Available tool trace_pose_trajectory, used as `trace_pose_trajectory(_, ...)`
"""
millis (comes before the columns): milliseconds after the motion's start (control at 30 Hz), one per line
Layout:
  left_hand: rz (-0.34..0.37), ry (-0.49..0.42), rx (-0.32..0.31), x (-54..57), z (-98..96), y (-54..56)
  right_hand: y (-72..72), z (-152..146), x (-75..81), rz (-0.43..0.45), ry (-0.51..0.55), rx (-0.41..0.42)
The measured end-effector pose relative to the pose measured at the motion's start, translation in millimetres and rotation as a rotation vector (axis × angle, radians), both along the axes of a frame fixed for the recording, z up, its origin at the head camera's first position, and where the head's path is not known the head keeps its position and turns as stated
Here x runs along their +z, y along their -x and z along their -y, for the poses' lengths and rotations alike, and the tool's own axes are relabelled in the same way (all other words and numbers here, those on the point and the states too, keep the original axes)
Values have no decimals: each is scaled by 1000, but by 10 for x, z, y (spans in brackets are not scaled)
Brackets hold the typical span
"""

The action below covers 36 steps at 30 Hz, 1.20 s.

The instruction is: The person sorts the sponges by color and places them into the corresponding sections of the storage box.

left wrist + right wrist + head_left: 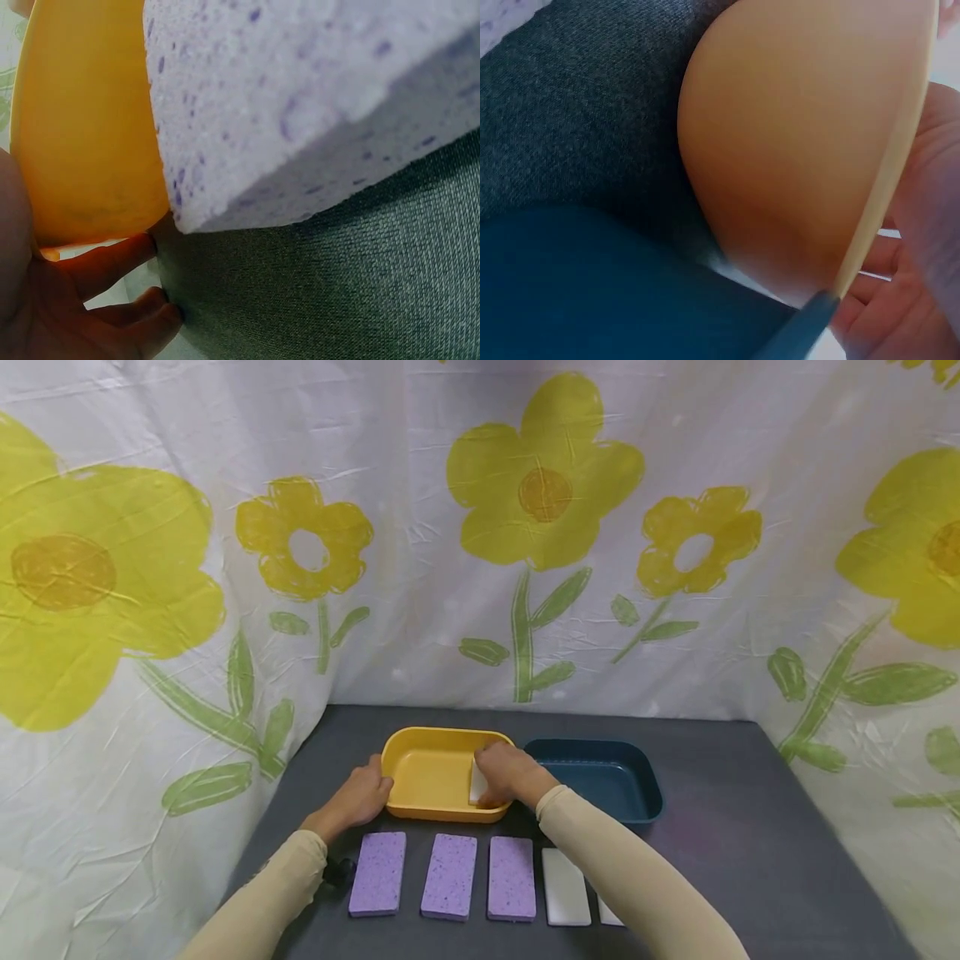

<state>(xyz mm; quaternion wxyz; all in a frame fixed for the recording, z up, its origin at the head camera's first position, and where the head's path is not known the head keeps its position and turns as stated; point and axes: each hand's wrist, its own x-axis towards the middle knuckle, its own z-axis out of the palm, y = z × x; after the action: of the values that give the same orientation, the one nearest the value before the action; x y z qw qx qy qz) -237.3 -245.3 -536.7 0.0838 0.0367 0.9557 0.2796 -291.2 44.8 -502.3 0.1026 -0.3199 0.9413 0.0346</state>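
In the head view my left hand (pixel 362 793) holds the left end of a yellow plastic tray (pixel 431 814), thumb and fingers at its rim. The left wrist view shows fingers (pixel 112 266) curled by the tray's outer wall. My right hand (pixel 510 770) reaches into the tray's right end and grips a white rectangular sponge (pixel 476 787), mostly covered by the hand. White slivers show between the right fingers (pixel 885 300) in the right wrist view. In front of the tray lie three purple speckled sponges (pixel 448 877) and white sponges (pixel 566 887), one partly behind the right sleeve.
A dark blue tray (pixel 651 768) stands right beside the yellow one, partly behind the right forearm. Both trays sit on a dark grey cloth-covered table (pixel 750 843). A white curtain (pixel 420 635) with yellow flowers hangs behind and at both sides.
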Motion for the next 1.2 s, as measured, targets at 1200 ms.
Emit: trace_pose_trajectory(1200,0,-27,-5,-18,14,14,15,-918,1059,38,140,33)
